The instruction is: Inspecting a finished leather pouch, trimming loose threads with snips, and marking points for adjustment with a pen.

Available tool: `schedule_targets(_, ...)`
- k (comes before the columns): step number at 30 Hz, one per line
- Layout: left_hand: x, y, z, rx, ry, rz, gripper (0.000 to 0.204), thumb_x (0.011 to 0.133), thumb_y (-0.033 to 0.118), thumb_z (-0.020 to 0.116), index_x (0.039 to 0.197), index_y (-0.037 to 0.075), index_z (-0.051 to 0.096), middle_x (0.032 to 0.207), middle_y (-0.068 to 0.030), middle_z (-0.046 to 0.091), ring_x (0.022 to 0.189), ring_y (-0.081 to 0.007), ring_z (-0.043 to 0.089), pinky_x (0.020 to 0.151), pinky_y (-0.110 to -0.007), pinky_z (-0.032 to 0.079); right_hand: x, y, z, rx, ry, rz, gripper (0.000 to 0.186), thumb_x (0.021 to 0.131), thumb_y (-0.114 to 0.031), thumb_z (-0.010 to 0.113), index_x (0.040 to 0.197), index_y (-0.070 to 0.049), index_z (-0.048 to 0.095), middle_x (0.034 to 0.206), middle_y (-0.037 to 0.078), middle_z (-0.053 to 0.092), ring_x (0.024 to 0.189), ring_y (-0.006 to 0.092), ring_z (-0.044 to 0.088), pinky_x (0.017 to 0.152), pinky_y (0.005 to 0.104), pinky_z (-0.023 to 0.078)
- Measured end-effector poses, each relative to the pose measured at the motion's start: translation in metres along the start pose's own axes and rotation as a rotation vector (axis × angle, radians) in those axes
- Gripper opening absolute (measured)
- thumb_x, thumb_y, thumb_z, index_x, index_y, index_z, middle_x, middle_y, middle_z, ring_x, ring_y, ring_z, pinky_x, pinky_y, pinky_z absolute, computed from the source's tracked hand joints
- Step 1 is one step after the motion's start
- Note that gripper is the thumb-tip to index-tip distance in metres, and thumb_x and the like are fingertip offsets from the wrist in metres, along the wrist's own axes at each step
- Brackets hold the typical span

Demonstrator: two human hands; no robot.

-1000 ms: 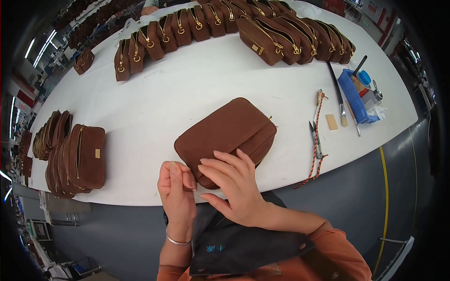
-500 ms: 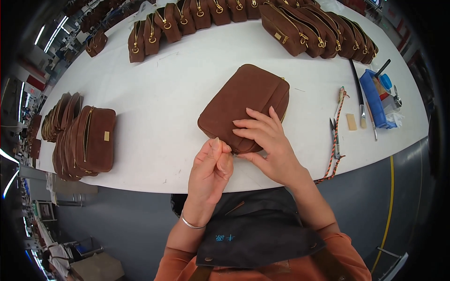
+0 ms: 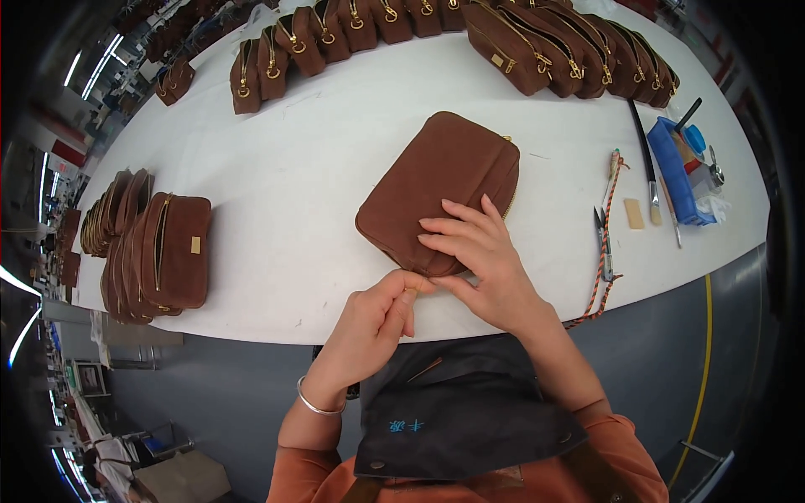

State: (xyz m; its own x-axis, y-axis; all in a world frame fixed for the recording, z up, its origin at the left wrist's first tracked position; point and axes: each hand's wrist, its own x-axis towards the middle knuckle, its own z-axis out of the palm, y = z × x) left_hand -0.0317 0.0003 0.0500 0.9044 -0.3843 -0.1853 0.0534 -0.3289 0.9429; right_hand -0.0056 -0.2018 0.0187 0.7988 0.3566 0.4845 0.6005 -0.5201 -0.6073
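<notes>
Brown bag (image 3: 436,189) lies flat on the white table (image 3: 310,159), near the table's front edge, about mid-width. All places below are relative to that bag.

Right hand (image 3: 486,256) rests on the bag's near end, fingers spread and flat on the suede, thumb tucked under the bag's near corner. It presses down; not a closed grip.

Left hand (image 3: 377,323) is just in front of the bag's near corner, fingers curled in, thumb & forefinger pinched on something small and pale at that corner. Can't tell what it is, prob. a pull tab or thread end. A metal bangle (image 3: 317,407) sits on the left wrist.

Gold zip runs along the bag's right side.

Left of the bag, well apart: a stack of matching brown bags (image 3: 155,251) on edge. Behind the bag, along the table's far side: a long row of bags (image 3: 470,25) w/ gold hardware.

Right of the bag: orange braided cord (image 3: 605,243) w/ small snips (image 3: 602,230), a brush (image 3: 646,163), a tan block (image 3: 635,214), then a blue tray (image 3: 671,172) of tools at the far right.

In front of the bag, below the table edge: a dark apron (image 3: 461,419) over orange sleeves.
</notes>
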Motion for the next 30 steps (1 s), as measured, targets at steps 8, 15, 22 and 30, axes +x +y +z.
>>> schedule_targets(8,0.019,-0.017,-0.002,-0.364,-0.094,0.032,0.019,0.093,-0.002,0.044,0.079,0.006,0.054,0.06,0.0038,0.041,0.055,-0.0058,0.033,0.05,-0.021,0.026,-0.003,-0.001,0.002,-0.048,0.026,-0.05,0.043,0.078,-0.011,0.071,0.12,-0.016,0.066,0.127,0.004,0.059,0.128,0.0286,0.046,0.114,0.055,0.025)
schedule_targets(15,0.001,0.012,0.006,-0.875,-0.234,0.456,0.033,0.083,-0.006,0.051,0.058,0.011,0.04,0.057,0.002,0.04,0.054,-0.0115,0.034,0.049,-0.024,0.025,-0.004,0.004,0.006,-0.092,0.024,-0.065,0.038,0.079,-0.01,0.07,0.117,-0.015,0.068,0.125,0.003,0.062,0.126,0.0279,0.049,0.113,0.0548,0.028)
schedule_targets(22,-0.031,0.01,-0.038,-0.919,-0.024,0.656,0.024,0.097,0.006,0.05,0.075,0.013,0.051,0.059,-0.0016,0.047,0.058,-0.0127,0.038,0.048,-0.022,0.029,-0.005,0.002,0.005,-0.061,0.021,-0.061,0.043,0.078,-0.009,0.072,0.12,-0.015,0.066,0.127,0.003,0.061,0.128,0.0274,0.048,0.114,0.0543,0.027)
schedule_targets(30,-0.128,-0.056,-0.071,-0.026,0.286,-0.098,0.008,0.085,0.0,0.069,0.092,0.0,0.065,0.079,-0.0099,0.069,0.074,-0.0145,0.065,0.067,-0.024,0.049,-0.003,-0.001,0.004,-0.007,0.025,0.0,0.052,0.076,-0.01,0.075,0.126,-0.009,0.06,0.128,0.005,0.06,0.129,0.0271,0.047,0.114,0.0533,0.026)
